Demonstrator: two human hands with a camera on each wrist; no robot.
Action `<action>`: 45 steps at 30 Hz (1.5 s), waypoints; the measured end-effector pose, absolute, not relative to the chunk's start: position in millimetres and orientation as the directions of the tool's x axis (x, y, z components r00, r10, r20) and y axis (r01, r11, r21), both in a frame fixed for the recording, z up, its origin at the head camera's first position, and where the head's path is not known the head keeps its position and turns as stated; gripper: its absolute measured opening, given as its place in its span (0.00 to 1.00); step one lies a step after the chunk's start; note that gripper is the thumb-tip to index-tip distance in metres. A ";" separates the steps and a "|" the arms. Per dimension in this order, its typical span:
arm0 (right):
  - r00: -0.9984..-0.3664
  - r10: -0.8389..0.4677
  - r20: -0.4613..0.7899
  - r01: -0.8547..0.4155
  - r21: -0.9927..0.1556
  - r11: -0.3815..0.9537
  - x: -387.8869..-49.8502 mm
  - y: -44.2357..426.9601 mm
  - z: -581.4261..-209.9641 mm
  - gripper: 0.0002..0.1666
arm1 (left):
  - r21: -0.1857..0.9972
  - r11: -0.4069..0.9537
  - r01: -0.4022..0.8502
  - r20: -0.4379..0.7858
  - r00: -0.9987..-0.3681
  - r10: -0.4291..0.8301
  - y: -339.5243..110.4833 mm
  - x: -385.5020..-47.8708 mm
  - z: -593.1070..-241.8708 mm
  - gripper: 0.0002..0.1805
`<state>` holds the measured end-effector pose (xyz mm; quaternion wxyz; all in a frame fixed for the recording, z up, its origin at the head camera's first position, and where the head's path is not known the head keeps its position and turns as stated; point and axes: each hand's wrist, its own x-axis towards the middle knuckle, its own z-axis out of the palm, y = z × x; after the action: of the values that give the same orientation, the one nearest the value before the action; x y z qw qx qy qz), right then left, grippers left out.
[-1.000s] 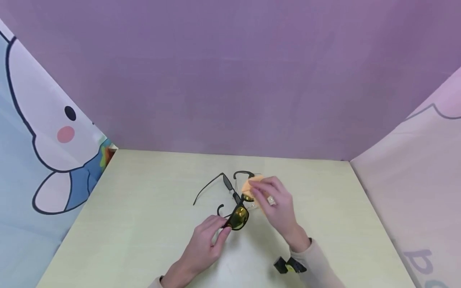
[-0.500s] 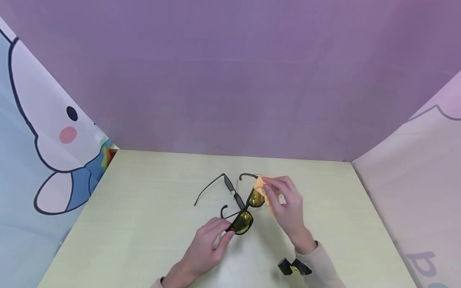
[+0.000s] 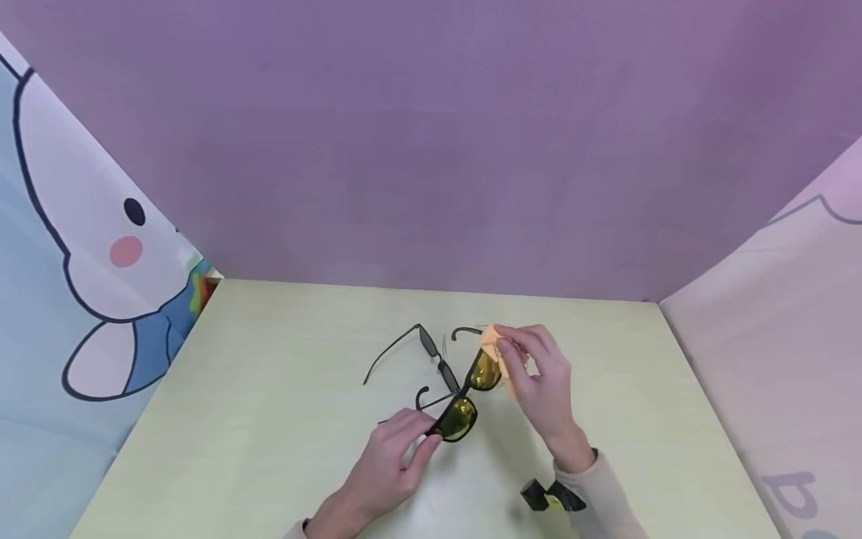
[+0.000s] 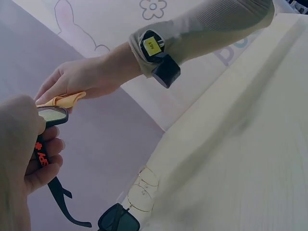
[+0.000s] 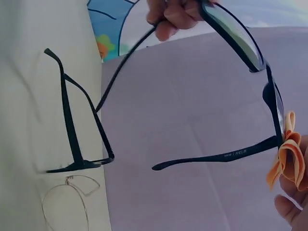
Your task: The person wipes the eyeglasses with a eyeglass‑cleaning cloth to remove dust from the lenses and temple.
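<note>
Sunglasses with a black frame and yellow mirrored lenses (image 3: 458, 419) are held up above the table, their temples unfolded. My left hand (image 3: 387, 471) grips them at the near end, thumb in front and fingers behind. In the left wrist view its fingers curl round a black temple (image 4: 42, 155) with red lettering. My right hand (image 3: 544, 382) pinches a folded orange cloth (image 3: 490, 340) against the far lens, covering its outer part. The right wrist view shows the cloth (image 5: 291, 156) bunched over the frame's end by the hinge.
On the pale table (image 3: 269, 404), behind the held pair, lie black glasses (image 3: 428, 341) with temples spread. Thin wire-rimmed glasses (image 5: 43, 207) lie beside them, mostly hidden in the head view. A purple backdrop (image 3: 431, 150) rises at the table's far edge.
The sunglasses have shifted slightly right with both hands. My right hand and the cloth have moved outward on the far lens, uncovering more of it.
</note>
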<state>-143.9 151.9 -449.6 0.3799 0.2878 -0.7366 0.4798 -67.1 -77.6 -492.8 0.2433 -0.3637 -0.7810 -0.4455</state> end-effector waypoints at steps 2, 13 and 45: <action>-0.542 -0.078 0.837 -0.799 -0.484 0.357 -142.2 150.5 -451.6 0.09 | 0.518 0.346 0.782 0.702 -0.620 0.350 -77.7 -66.1 -493.4 0.06; -0.422 -0.142 0.896 -0.881 -0.368 0.296 -139.7 140.8 -461.6 0.15 | 0.541 0.361 0.760 0.686 -0.647 0.335 -79.0 -66.2 -496.3 0.05; -0.288 -0.246 0.925 -0.929 -0.208 0.306 -131.7 134.8 -463.1 0.14 | 0.536 0.387 0.750 0.669 -0.657 0.348 -86.3 -64.8 -494.6 0.04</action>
<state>-131.7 134.8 -463.1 0.4185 0.4252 -0.6911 0.4080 -64.8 -86.3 -494.6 0.2316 -0.3432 -0.7999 -0.4344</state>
